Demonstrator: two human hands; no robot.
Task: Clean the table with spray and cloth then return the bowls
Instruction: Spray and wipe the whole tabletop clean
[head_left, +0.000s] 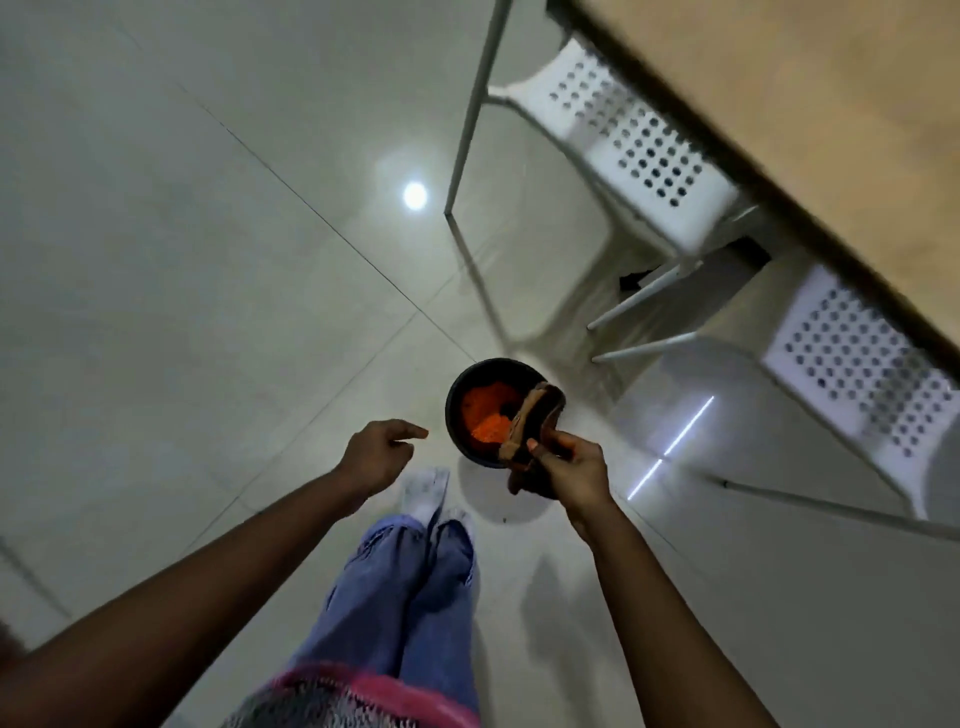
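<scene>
the right hand (574, 470) holds a black bowl (470, 387) of orange grains over the tiled floor (182, 260), its fingers (535, 446) clamped on a brown cloth (535, 415) draped over the bowl's near rim. the left hand (376, 452) hangs just left of the bowl, apart from it, fingers loosely spread with one pointing toward it. the wooden counter (805, 104) edge runs diagonally across the upper right, two white perforated chairs (634, 140) tucked beside it. wide bare floor lies open to the left and ahead
</scene>
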